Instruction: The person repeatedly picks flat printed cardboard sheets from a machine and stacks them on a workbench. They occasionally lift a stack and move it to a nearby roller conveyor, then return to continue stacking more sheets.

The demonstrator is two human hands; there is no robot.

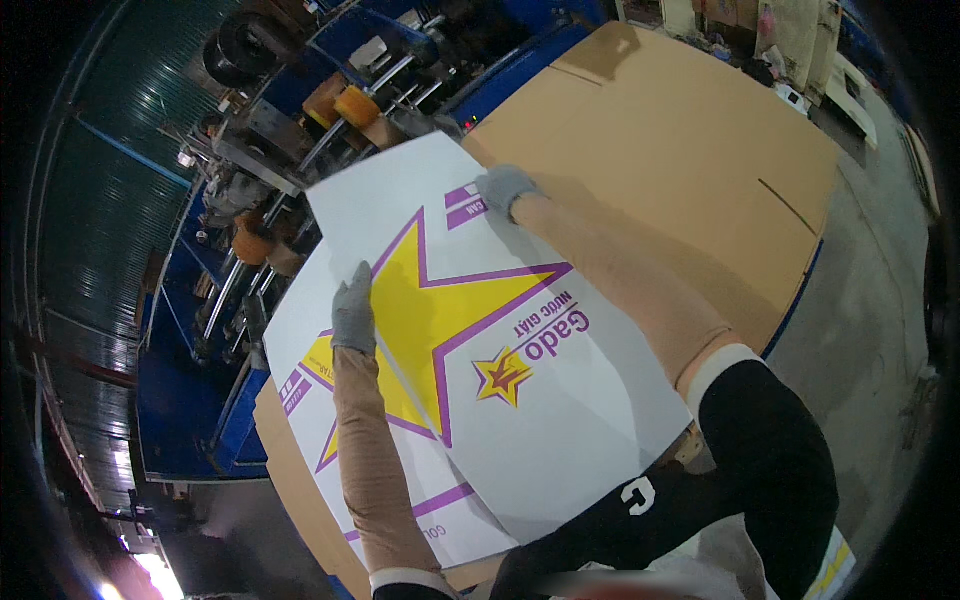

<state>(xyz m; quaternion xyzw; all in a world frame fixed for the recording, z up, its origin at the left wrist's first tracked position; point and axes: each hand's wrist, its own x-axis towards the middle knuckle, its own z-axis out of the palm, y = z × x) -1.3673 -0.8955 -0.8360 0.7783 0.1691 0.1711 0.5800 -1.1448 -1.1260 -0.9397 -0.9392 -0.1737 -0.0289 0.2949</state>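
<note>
A white printed cardboard sheet (pixel 610 400) with a big yellow, purple-edged star lies slanted on top of a similar printed sheet (pixel 460 510). My left hand (pixel 353 308), in a grey glove, rests along the upper sheet's left edge with its fingers stretched out. At the far right edge of the same sheet, my right hand (pixel 510 190) has its gloved fingers bent over the border. Its fingertips are partly hidden. Tan sleeves cover both my forearms.
A large stack of plain brown cardboard (pixel 680 150) fills the far right. Beyond the sheets on the left stands a blue machine (pixel 180 400) with metal shafts and orange rollers (pixel 357 106). Grey floor (pixel 870 300) shows at the right.
</note>
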